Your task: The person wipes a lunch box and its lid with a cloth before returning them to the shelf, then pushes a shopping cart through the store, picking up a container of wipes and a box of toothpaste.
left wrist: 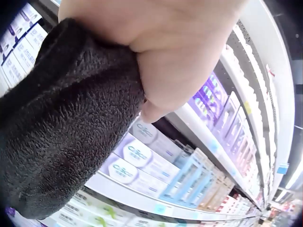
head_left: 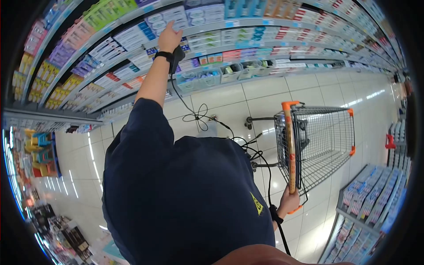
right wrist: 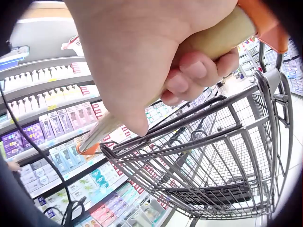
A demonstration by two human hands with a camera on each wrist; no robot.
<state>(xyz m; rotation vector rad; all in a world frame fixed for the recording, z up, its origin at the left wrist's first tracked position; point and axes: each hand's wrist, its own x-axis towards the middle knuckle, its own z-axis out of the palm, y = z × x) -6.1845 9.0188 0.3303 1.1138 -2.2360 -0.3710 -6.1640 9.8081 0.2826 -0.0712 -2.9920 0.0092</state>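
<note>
My left hand (head_left: 170,39) reaches out to the shelf, its index finger extended toward white-and-lilac boxes (head_left: 165,20) and the thumb held apart. In the left wrist view the hand (left wrist: 175,52) hides part of the boxes (left wrist: 137,153) behind it, and its fingertips are out of sight. My right hand (head_left: 289,202) grips the handle (head_left: 289,145) of a wire shopping cart (head_left: 324,141) with orange corners. The right wrist view shows the fingers (right wrist: 199,71) curled round that handle. The cart basket holds no goods in view.
Long shelves (head_left: 207,28) of boxed goods curve along the front. Clear bins (head_left: 201,79) stand on the lowest shelf. Black cables (head_left: 198,115) hang near the floor beside the cart. A display stand (head_left: 371,194) is at the right, and colourful stools (head_left: 39,148) at the far left.
</note>
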